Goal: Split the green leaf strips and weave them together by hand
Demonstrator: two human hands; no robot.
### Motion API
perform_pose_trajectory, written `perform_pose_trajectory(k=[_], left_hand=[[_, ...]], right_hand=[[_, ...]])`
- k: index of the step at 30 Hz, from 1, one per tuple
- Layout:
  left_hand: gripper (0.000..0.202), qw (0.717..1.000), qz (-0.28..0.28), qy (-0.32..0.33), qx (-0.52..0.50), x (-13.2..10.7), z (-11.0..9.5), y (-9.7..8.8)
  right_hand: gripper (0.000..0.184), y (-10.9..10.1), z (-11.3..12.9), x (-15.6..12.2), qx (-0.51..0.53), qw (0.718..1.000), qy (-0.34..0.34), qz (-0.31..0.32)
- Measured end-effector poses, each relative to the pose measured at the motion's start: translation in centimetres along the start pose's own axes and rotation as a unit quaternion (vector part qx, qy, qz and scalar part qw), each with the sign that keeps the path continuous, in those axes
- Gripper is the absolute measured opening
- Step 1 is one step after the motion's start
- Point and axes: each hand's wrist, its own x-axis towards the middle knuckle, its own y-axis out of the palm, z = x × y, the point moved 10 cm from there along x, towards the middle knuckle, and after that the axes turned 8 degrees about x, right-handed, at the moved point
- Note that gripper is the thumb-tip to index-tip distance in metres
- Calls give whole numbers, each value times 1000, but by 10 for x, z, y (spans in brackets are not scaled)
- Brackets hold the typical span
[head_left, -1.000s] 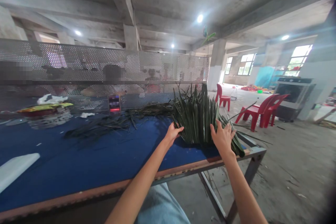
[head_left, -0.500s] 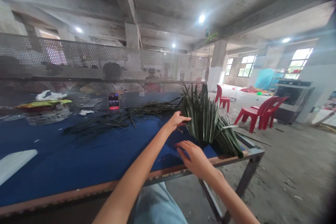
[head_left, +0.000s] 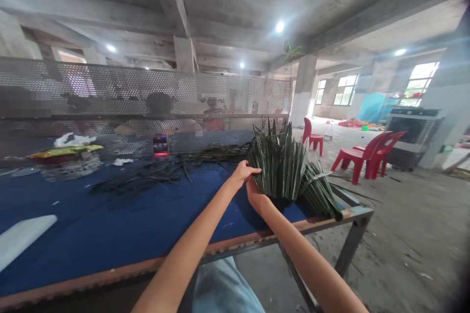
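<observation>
Concrete ceiling beams (head_left: 183,10) spanned a large unfinished hall, with windows (head_left: 420,78) in the far right wall and a bare concrete floor (head_left: 404,225) scattered with leaf scraps. Red plastic chairs (head_left: 358,156) stood on that floor near an air cooler (head_left: 409,132). A perforated metal screen (head_left: 110,88) ran along the far edge of the worktop (head_left: 91,239), which had a blue surface and a steel frame; seated people (head_left: 159,107) showed dimly beyond it.

Items on the worktop included a white board (head_left: 22,239), a basket (head_left: 69,168) under a yellow packet (head_left: 66,151), and an upright phone (head_left: 160,146) with an obscured display. No writing could be read on any item. Loose dark leaf strips (head_left: 147,176) lay in a band across the surface.

A bundle of palm leaves (head_left: 281,161) stood near the right end of the worktop, tips up and fanned, with a leaning sheaf (head_left: 319,195) against its right side. The left hand (head_left: 242,173) lay on the bundle's upper left edge, its fingers (head_left: 254,170) extended across the leaves. The right hand (head_left: 255,196) met the lower left side, partly hidden, so neither grip could be confirmed. This placement appeared to keep the fan gathered.
</observation>
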Motion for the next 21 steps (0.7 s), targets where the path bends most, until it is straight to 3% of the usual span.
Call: perform_pose_trajectory(k=[3, 5, 8, 10, 13, 15, 17, 18, 21], left_hand=[[33, 999, -2, -11, 33, 0, -1, -7], [31, 999, 5, -13, 34, -2, -3, -13], [32, 997, 25, -33, 58, -5, -3, -29], [36, 995, 12, -55, 80, -7, 4, -50], [38, 988, -63, -86, 110, -12, 19, -90], [45, 981, -103, -104, 128, -18, 32, -109], [53, 977, -117, -109, 140, -23, 40, -117], [57, 975, -124, -100, 152, -25, 41, -119], [62, 957, -183, 17, 223, -34, 14, -128]], right_hand=[[47, -2, 19, -6, -90, 995, 23, -38], [40, -3, 31, -26, -166, 983, 62, -42], [32, -9, 51, -79, -207, 977, 51, -18], [26, -23, 50, -118, -179, 983, 47, -1], [22, -63, 36, -152, -33, 996, 65, -51], [31, -80, 26, -151, 150, 982, 58, -98], [44, -78, 15, -135, 349, 928, 58, -121], [48, -68, 14, -123, 428, 896, 59, -98], [51, -36, 14, -84, 570, 817, 71, -39]])
